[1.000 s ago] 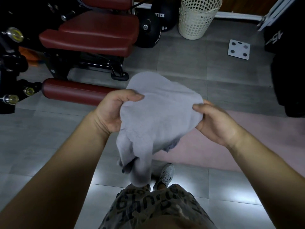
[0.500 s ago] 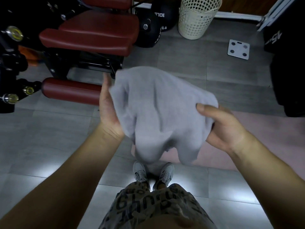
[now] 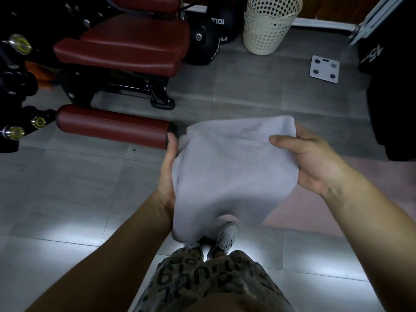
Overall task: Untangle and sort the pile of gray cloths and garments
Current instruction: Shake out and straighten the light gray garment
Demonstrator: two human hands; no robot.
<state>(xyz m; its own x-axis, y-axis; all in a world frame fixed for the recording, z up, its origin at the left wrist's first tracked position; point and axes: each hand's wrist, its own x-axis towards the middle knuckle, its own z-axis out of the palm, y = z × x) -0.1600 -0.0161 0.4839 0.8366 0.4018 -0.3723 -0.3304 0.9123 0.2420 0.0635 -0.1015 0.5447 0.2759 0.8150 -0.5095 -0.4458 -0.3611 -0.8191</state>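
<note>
Head view: a gray cloth (image 3: pixel 229 167) hangs in the air between the person's two hands, above the floor (image 3: pixel 67 188) and not touching it. The upper part of the cloth is spread between the hands, and its lower part sags in a loose fold toward the shoes (image 3: pixel 225 237), covering part of the left one.

The right hand (image 3: pixel 315 163) grips the cloth's upper right corner. Its thumb (image 3: pixel 283 140) lies across the near face, and its fingers (image 3: pixel 304 131) curl round the edge from behind.

The left hand (image 3: pixel 167 170) lies along the cloth's left edge, with the side of the hand showing and pointing away from the person. Its fingers are hidden behind the fabric, so I cannot tell whether they curl round it or lie flat under it.

Patterned shorts (image 3: pixel 209 280) fill the bottom middle of the view. A pink mat (image 3: pixel 315 212) lies on the floor under the right forearm.

Past the cloth to the left stands a bench (image 3: pixel 126 48) with dark red padding, and a red roller (image 3: pixel 112 124) ends just beside the left hand. A black ball (image 3: pixel 202 41) sits behind the bench. A cream basket (image 3: pixel 267 25) stands near the far wall, and a white scale (image 3: pixel 324 69) lies on the floor to its right, well apart from the cloth.
</note>
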